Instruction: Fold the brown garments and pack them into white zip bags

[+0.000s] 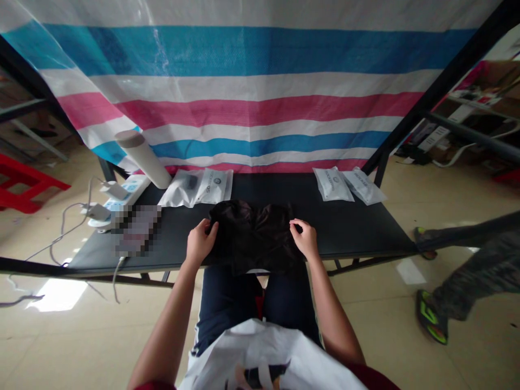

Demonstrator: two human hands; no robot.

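Note:
A crumpled piece of thin black cloth (260, 235) lies spread at the front edge of the black table, partly hanging over it toward my lap. What kind of item it is, I cannot make out. My left hand (201, 240) pinches its left side between thumb and fingers. At the upper right corner of the cloth, my right hand (304, 237) has its thumb and fingertips pressed together on the edge. Just beyond the cloth, white printed pouches (215, 186) lie on the left, one with a dark shape showing through.
More white pouches (333, 184) lie at the right rear of the table (365, 233). On the left are a white bottle (144, 160), a power strip (122, 203) with chargers and a blurred-out phone (140, 230) on a cable. A striped sheet (252, 81) hangs behind. Someone's leg (475, 276) is at right.

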